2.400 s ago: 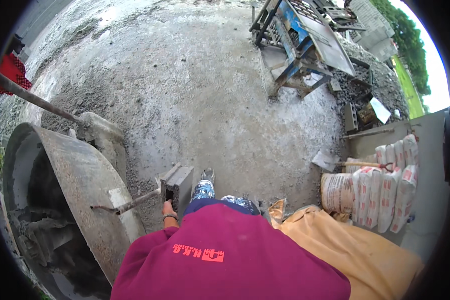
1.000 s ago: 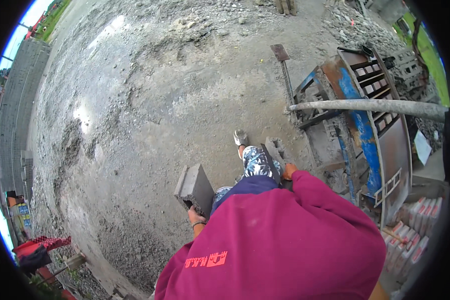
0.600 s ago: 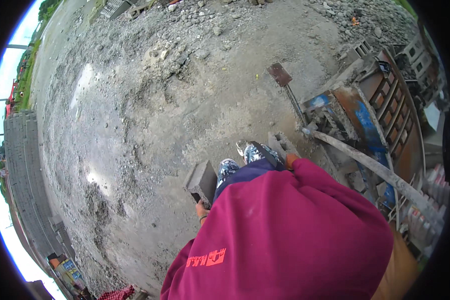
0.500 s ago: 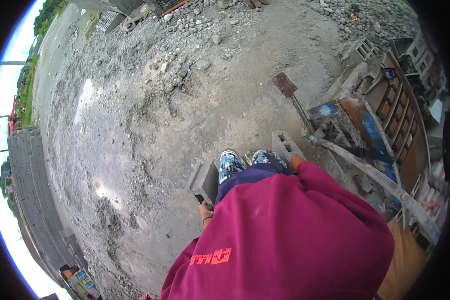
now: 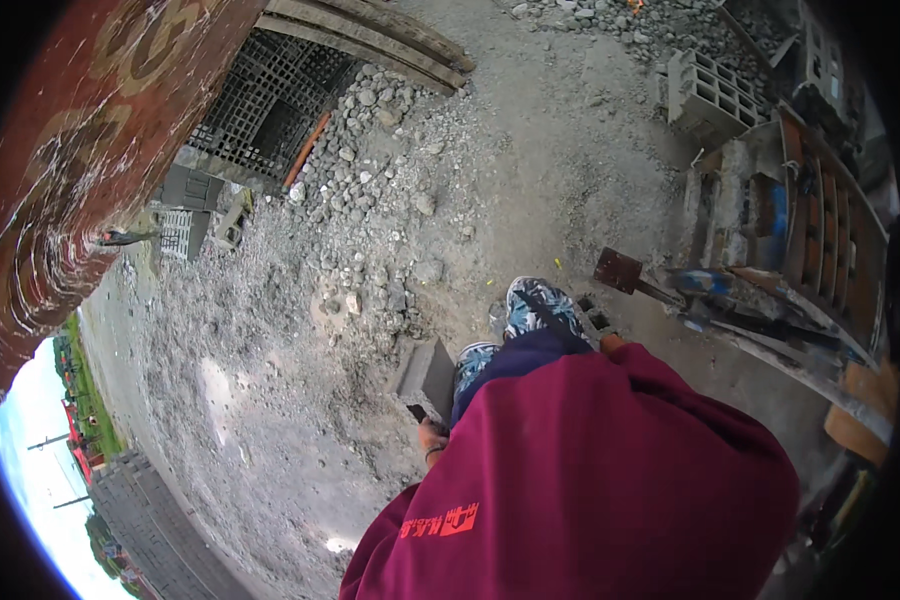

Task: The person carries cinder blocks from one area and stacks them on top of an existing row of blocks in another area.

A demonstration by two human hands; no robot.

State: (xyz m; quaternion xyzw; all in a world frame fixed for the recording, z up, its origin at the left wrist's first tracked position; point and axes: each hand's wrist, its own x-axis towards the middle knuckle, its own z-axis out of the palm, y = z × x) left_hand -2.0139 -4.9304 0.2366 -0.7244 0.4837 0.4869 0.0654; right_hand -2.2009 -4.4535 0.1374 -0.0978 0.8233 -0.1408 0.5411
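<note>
My left hand (image 5: 432,436) is closed on the near end of a grey concrete block (image 5: 428,375), which hangs beside my left leg. On my other side, my right hand (image 5: 611,343) grips a second concrete block (image 5: 594,315); most of that one is hidden behind my leg and maroon sleeve. Only part of each hand shows, and the fingertips are out of sight. Both of my feet are on gravelly ground (image 5: 530,200), the right shoe ahead of the left.
A metal-framed machine (image 5: 820,240) stands to the right, with a long bar and a brown plate (image 5: 618,270) sticking out. Hollow blocks (image 5: 710,95) sit beyond it. Ahead lie loose stones (image 5: 370,130), a dark grid crate (image 5: 270,100) and planks (image 5: 380,40). A rusty red surface (image 5: 80,150) fills the upper left.
I have stepped forward carrying both blocks, and the view has shifted. The rusty surface and grid crate have come into sight more fully, while the machine's bar and plate are now closer beside me.
</note>
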